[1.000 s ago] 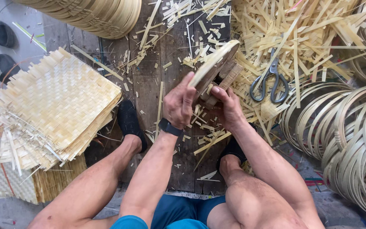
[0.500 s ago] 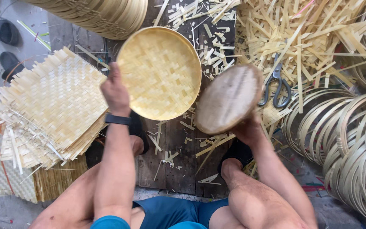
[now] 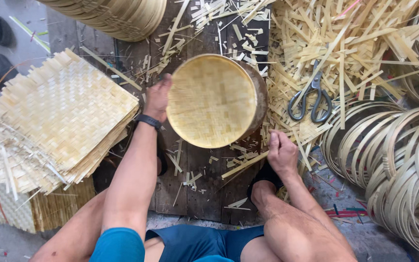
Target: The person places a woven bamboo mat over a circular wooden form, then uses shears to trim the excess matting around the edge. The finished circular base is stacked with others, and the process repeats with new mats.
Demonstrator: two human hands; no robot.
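Over the dark wooden board (image 3: 199, 179), between the person's knees, a round woven bamboo tray (image 3: 212, 99) is held by the left hand (image 3: 157, 98), whose fingers are closed on the tray's left rim while its other side leans on a round wooden form (image 3: 259, 94) behind it. I think the tray could slip, because only one hand grips it and only at one edge; if the grip loosens, it may fall on the cuttings below, and the thin rim may bend. The right hand (image 3: 281, 153) is low and apart from the tray, with fingers curled together near a bamboo strip (image 3: 245, 165); whether it really pinches the strip I cannot tell. Sharp splinters lie near the bare legs, and open scissors (image 3: 311, 99) rest in the heap of offcuts (image 3: 345, 43). Most of the form is hidden by the tray. Stacked square mats (image 3: 59, 116) and bamboo hoops (image 3: 403, 165) are partly cut off by the frame.
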